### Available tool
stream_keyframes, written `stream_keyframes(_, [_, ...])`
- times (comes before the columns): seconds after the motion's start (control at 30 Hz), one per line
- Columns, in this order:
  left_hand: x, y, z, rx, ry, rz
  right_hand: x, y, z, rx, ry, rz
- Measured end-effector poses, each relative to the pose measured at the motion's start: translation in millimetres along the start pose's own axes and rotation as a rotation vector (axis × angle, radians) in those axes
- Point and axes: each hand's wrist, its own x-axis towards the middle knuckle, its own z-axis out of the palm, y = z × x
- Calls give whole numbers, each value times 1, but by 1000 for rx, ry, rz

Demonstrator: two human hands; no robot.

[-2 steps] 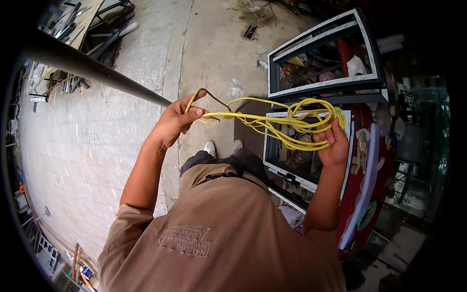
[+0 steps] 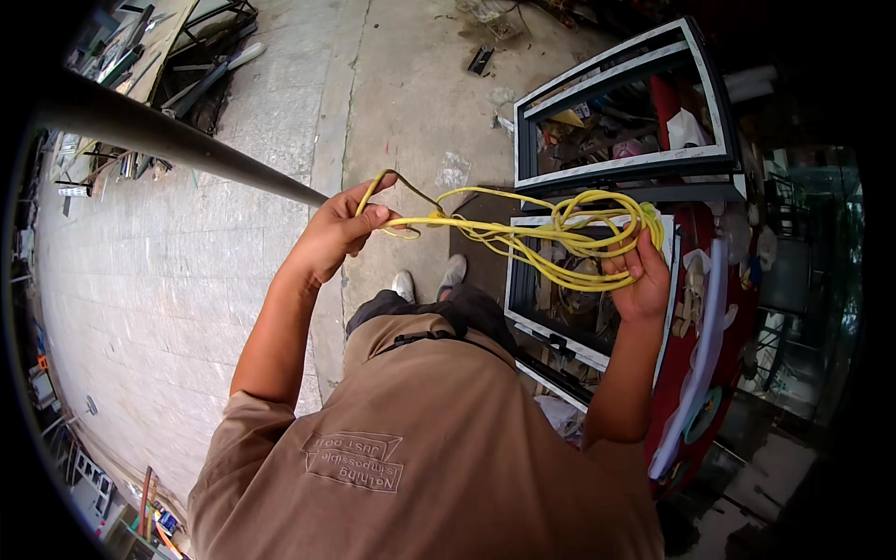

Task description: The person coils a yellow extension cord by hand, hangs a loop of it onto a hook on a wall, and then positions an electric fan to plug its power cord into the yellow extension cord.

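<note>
A long yellow cable stretches in loose loops between my two hands at chest height. My left hand pinches one end of it between thumb and fingers, and a thin loop rises over the fingertips. At the right, my right hand is closed around the bundled coils, with the fingers curled up through them. The strands cross and sag a little between the hands. A small knot or gathered spot in the cable shows a short way right of my left hand.
Two dark window frames with white edges lean at the right, beside a red-covered surface with clutter. A grey pole slants in from the upper left. Past it stands a workbench with metal scraps. Below are my shoes.
My right foot has shifted slightly, so more of that shoe shows. Both hands and the cable stay almost in place.
</note>
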Motion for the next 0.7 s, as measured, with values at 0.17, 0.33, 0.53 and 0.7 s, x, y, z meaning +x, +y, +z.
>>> stream_keyframes(0.17, [47,25,-8,144,-182,-48,71,-6,0,-89,35,70])
stream_keyframes(0.33, [87,41,-15,167,-279,-27,166,9,-3,-120,15,198])
stream_keyframes(0.53, [121,116,-22,165,-297,159,268,47,29,-248,-63,443])
stream_keyframes(0.7, [160,175,-32,285,-412,193,338,71,50,-234,-143,566])
